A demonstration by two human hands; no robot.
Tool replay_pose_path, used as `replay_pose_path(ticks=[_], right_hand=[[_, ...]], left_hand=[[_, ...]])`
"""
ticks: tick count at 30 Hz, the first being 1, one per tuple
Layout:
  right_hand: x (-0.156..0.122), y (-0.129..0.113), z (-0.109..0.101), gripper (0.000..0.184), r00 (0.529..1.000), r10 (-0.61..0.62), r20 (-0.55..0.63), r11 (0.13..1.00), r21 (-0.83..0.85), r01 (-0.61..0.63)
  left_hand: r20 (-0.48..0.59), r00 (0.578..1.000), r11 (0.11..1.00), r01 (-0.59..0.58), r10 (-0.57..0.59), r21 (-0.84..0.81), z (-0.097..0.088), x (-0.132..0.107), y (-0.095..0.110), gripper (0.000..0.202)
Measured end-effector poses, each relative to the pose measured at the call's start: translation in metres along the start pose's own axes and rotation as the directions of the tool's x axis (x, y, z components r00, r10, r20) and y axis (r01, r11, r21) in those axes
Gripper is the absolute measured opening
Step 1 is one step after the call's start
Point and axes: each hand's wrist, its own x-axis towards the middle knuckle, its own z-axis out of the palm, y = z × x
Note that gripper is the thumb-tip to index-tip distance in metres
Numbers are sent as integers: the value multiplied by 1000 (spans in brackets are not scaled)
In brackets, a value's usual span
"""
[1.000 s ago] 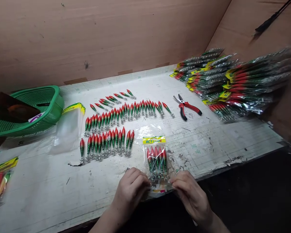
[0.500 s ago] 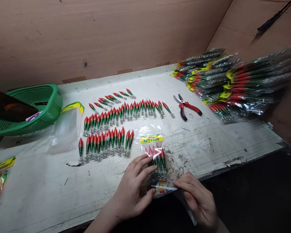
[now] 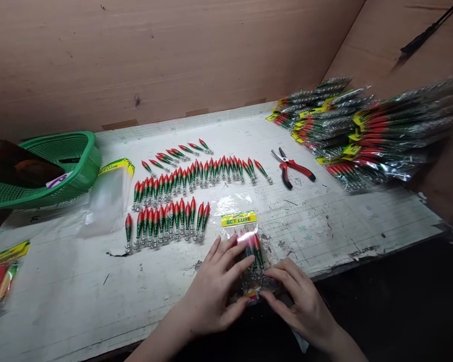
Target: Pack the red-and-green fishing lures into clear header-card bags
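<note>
A clear bag of red-and-green lures [image 3: 249, 241] with a yellow "BCT LURE" header lies at the table's near edge. My left hand [image 3: 215, 291] rests flat on the bag's left half, fingers stretched out over the lures. My right hand [image 3: 298, 299] presses on the bag's bottom flap, fingers extended and close together. Loose red-and-green lures [image 3: 166, 221] lie in rows just beyond, with further rows [image 3: 200, 173] behind them.
A green basket [image 3: 60, 166] sits at the far left beside a stack of empty clear bags [image 3: 109, 196]. Red-handled pliers [image 3: 292, 168] lie to the right of the rows. Piles of filled bags [image 3: 362, 130] fill the far right. Another filled bag [image 3: 0, 276] lies at the left edge.
Both hands left their pinch on the bag's bottom edge. My left hand opened and slid flat onto the bag. My right hand, which held a thin white strip, now presses the flap down.
</note>
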Motion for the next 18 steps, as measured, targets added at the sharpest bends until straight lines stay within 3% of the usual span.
replay_pose_path(ticks=[4, 10, 18], right_hand=[[2, 3, 3, 29, 999, -17, 34, 998, -64, 20], [6, 7, 5, 23, 999, -12, 44, 994, -107, 17], [11, -3, 13, 23, 999, -26, -34, 975, -220, 18]], left_hand=[[-29, 998, 993, -45, 49, 113, 11, 5, -1, 67], [-48, 997, 992, -48, 54, 116, 9, 4, -2, 60], [-83, 995, 990, -40, 51, 137, 16, 4, -5, 63]])
